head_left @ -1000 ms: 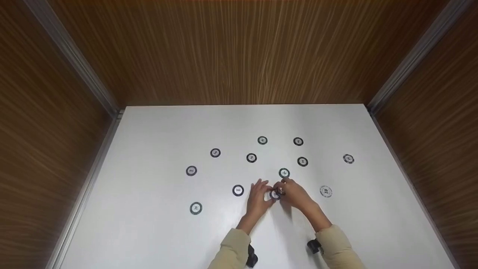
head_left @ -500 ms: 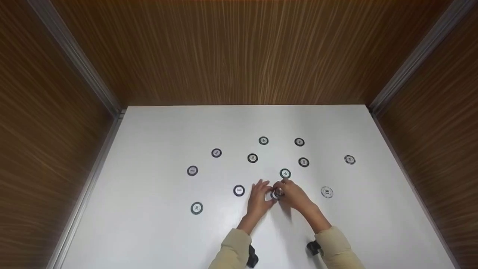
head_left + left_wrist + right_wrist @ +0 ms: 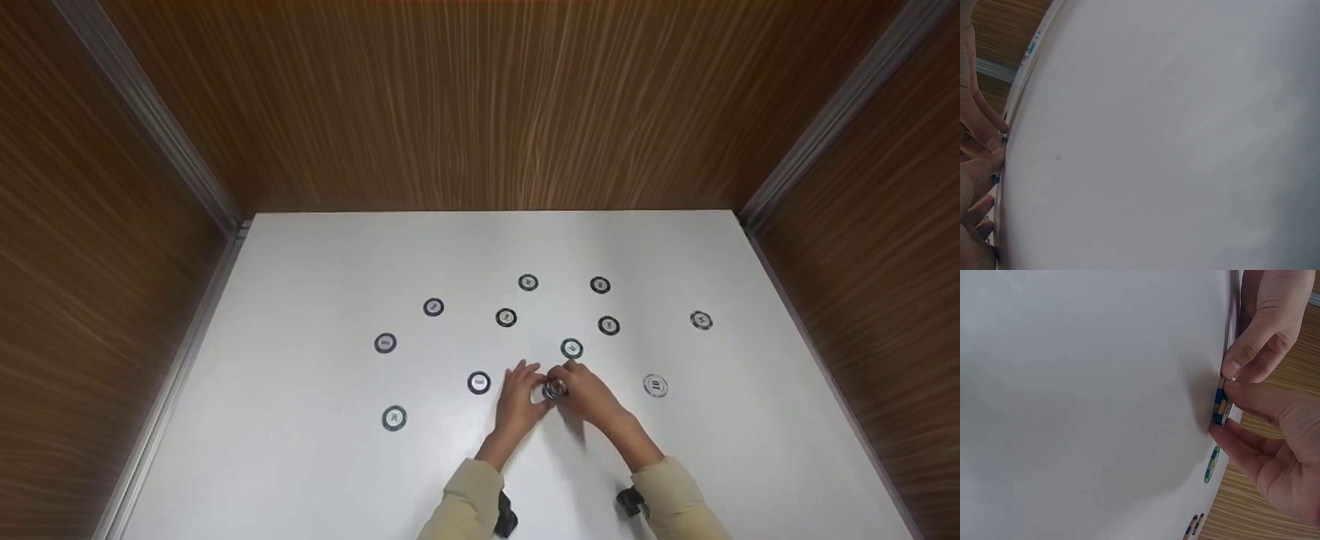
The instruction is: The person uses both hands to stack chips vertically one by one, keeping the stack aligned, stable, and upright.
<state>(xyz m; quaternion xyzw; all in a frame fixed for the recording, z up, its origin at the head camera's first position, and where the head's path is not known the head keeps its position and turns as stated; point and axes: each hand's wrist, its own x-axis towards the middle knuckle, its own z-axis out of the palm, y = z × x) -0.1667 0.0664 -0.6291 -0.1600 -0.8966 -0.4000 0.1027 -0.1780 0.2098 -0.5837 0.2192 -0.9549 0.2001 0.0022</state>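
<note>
In the head view my left hand [image 3: 517, 401] curves its thumb and index finger around the left side of a small pile of poker chips [image 3: 555, 388] on the white table. From the other side my right hand [image 3: 590, 393] pinches a dark-rimmed chip on top of the pile. The right wrist view shows the blue-and-tan chip edges [image 3: 1220, 405] between the fingers of both hands. How many chips lie there is hidden. A green-rimmed chip [image 3: 571, 348] lies flat just beyond my right fingertips. A blue chip edge [image 3: 1004, 140] shows between fingers in the left wrist view.
Single chips lie spread flat, among them a dark 500 chip [image 3: 478, 382] left of the hands, a green-rimmed chip [image 3: 394, 418] farther left and a pale 10 chip [image 3: 655, 385] at right. Brown wood-grain panels [image 3: 480, 105] wall the white table [image 3: 300, 262] on three sides.
My right hand has shifted slightly left, bringing its chip over the one at my left fingers. My left hand and the scattered chips have stayed in place.
</note>
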